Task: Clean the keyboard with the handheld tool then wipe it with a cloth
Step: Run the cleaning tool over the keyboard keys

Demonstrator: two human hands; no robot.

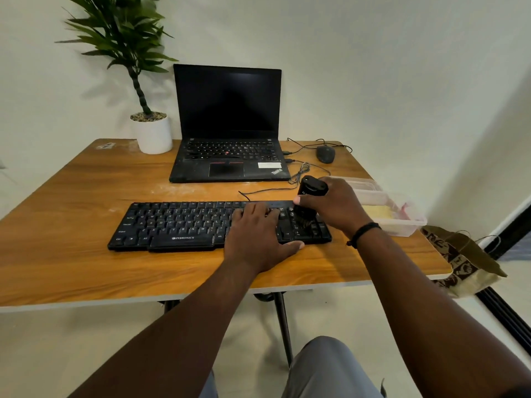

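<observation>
A black keyboard [178, 225] lies across the wooden table [71, 265] near its front edge. My left hand [258, 237] rests flat on the keyboard's right half, fingers straight. My right hand [336, 205] grips a black handheld tool [309, 193] upright, its brush end down on the keys at the keyboard's right end. A yellow cloth [376, 212] lies inside a clear plastic box [402, 225] at the table's right edge.
An open black laptop [230, 124] stands behind the keyboard, with a mouse [326, 154] and loose cables [301, 170] to its right. A potted plant [152, 133] sits at the back left. A paper bag [465, 262] stands on the floor to the right.
</observation>
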